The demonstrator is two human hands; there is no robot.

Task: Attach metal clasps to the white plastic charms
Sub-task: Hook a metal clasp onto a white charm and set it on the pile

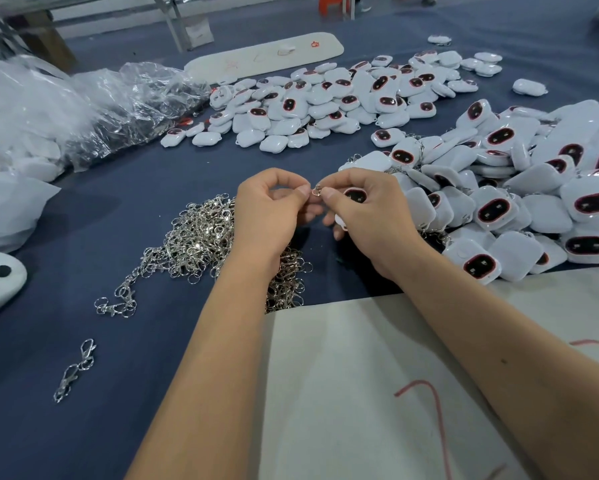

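Both hands meet above the blue surface (83,237), our left hand (270,209) pinching the small split ring (317,190) while our right hand (367,209) grips a white charm (355,195); a slip could, we judge, drop it into the clasp heap (201,244) below.

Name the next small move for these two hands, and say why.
Probably work the small metal ring onto the white charm. Both hands pinch the ring between their fingertips: the left hand from one side, the right hand from the other while also cradling the charm. Whether the ring is already through its loop is hidden.
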